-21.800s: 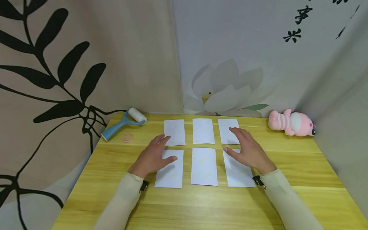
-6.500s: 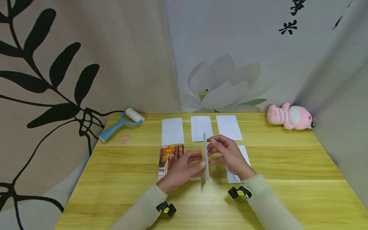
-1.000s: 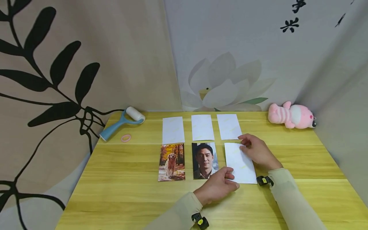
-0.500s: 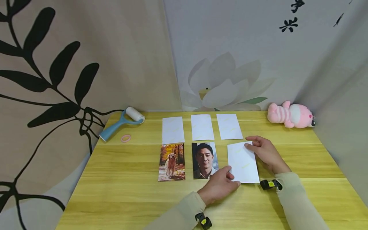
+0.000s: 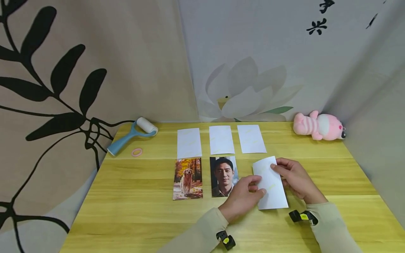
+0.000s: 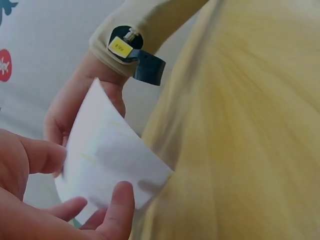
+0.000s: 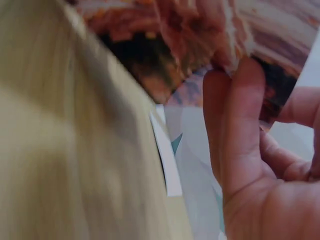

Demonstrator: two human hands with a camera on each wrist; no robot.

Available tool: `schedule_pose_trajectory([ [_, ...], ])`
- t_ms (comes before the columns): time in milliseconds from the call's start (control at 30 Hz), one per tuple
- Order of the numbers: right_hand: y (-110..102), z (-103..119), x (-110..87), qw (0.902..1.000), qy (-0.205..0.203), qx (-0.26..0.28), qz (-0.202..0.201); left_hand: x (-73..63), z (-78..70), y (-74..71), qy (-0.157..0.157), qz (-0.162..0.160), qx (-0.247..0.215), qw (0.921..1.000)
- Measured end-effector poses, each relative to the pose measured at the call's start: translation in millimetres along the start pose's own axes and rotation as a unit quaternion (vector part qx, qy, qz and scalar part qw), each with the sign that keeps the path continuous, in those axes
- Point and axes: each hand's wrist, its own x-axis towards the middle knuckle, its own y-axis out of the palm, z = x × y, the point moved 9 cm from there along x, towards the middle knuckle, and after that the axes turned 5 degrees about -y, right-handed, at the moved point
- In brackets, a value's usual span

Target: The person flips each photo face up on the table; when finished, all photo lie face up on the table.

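Observation:
In the head view my right hand (image 5: 299,179) pinches a photo print (image 5: 270,189) by its upper right edge. The print is tilted up and slightly bowed, white back towards me. Two right fingers press its picture side in the right wrist view, where part of a reddish-brown picture (image 7: 200,30) shows. My left hand (image 5: 245,196) is at the print's left edge, its loosely bent index finger and thumb overlapping the white back. To the left lie two face-up prints, a dog photo (image 5: 187,179) and a portrait photo (image 5: 223,177).
Behind them are three face-down prints in a row: left print (image 5: 189,142), middle print (image 5: 221,140) and right print (image 5: 251,138). A blue lint roller (image 5: 126,138) and a pink ring (image 5: 136,152) lie at the left. A pink plush toy (image 5: 319,126) rests at the back right.
In the last second the right-hand print has come up off the table, tilted and shifted right. My right hand moved right and nearer; my left followed its edge. Earlier, the dog and portrait prints were turned face up.

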Motion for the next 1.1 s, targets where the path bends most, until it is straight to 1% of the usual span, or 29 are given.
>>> schedule_pose_trajectory([
  [100, 7, 11, -3.3, 0.9997, -0.021, 0.009, 0.000, 0.3, -5.3, 3.3, 0.001, 0.004, -0.023, 0.9997],
  [167, 13, 15, -4.2, 0.9993, -0.032, 0.017, 0.002, 0.0, -6.7, 6.2, -0.002, 0.012, -0.053, 0.9985],
  [233, 19, 17, -4.6, 0.9990, -0.036, 0.027, 0.006, -0.2, -7.1, 9.0, -0.007, 0.023, -0.092, 0.9955],
  [300, 26, 17, -3.8, 0.9987, -0.041, 0.027, 0.014, -0.3, -6.8, 12.3, -0.014, 0.041, -0.140, 0.9892],
  [367, 30, 16, -2.9, 0.9987, -0.045, 0.016, 0.014, -0.3, -6.6, 14.9, -0.016, 0.056, -0.175, 0.9827],
  [433, 32, 16, -2.7, 0.9986, -0.053, -0.001, 0.007, -0.3, -7.5, 16.6, -0.015, 0.070, -0.204, 0.9764],
  [533, 33, 17, -2.8, 0.9978, -0.061, -0.025, -0.003, 0.5, -8.7, 17.1, -0.008, 0.088, -0.230, 0.9692],
  [700, 33, 18, -2.5, 0.9974, -0.057, -0.041, -0.010, 1.5, -11.3, 14.3, 0.004, 0.109, -0.241, 0.9642],
  [767, 33, 20, -2.4, 0.9971, -0.060, -0.045, -0.015, 1.1, -11.7, 12.4, 0.006, 0.109, -0.240, 0.9647],
  [800, 33, 21, -2.7, 0.9967, -0.065, -0.045, -0.016, 0.8, -11.8, 11.7, 0.007, 0.109, -0.243, 0.9637],
  [1000, 31, 29, -5.3, 0.9938, -0.091, -0.061, -0.023, 1.5, -10.7, 4.1, 0.015, 0.092, -0.239, 0.9667],
  [1100, 26, 33, -6.3, 0.9908, -0.100, -0.083, -0.038, 3.5, -9.7, -1.1, 0.022, 0.084, -0.231, 0.9691],
])
